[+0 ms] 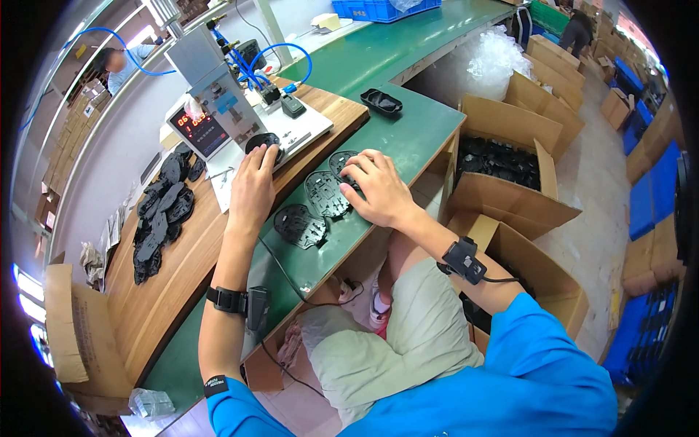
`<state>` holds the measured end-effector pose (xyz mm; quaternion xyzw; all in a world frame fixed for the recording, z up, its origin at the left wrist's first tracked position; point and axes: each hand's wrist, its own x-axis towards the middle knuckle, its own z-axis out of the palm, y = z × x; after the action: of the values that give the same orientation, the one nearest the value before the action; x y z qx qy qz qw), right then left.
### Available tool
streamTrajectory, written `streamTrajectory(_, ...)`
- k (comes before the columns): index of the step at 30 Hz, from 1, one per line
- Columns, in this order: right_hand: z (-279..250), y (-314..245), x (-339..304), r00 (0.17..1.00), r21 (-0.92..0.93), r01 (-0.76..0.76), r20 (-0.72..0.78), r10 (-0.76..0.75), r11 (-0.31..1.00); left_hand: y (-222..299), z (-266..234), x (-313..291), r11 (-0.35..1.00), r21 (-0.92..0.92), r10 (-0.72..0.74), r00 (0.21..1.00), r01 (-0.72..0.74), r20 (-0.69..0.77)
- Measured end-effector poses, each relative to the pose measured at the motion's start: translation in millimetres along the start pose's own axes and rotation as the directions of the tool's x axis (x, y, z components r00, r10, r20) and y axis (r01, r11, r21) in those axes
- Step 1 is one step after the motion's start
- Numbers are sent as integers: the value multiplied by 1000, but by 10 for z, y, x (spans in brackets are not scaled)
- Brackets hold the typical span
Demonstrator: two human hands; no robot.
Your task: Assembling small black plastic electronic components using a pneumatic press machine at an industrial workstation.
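Observation:
My left hand [251, 188] reaches to the bench press [218, 95], its fingertips on the near edge of a rounded black plastic part [263, 140] under the press head. On the green bench, my right hand [377, 191] curves its fingers over a black plastic shell [339, 162], partly hiding it. Beside that hand lie two more black shells with ribbed insides facing up: one [325, 195] right next to its fingers, another [301, 226] nearer to me. A heap of black plastic parts [166, 207] rests on the wooden board left of the press.
A black tray-like piece [381, 101] sits farther back on the green bench [429, 124]. To the right stand open cardboard boxes, one [502, 164] full of black parts. Blue air hoses [298, 62] loop over the press. A cable [280, 269] hangs by my left forearm. Two people are in the background.

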<state>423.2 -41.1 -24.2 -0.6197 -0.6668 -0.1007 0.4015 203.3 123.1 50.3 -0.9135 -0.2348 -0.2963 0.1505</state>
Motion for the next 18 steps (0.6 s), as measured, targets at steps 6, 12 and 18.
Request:
streamTrajectory(6,-8,27,-6,1000,-6,-19,15,19,1000,27,-147,155,989,-74,-114,978,128,175)
streamTrajectory(12,-41,-55,73,998,64,-62,-9,63,996,-69,-47,-32,997,-76,-23,995,30,94)
streamTrajectory(18,200,-689,711,984,36,153,-103,-148,988,-22,-71,-63,962,-226,-136,988,149,73)
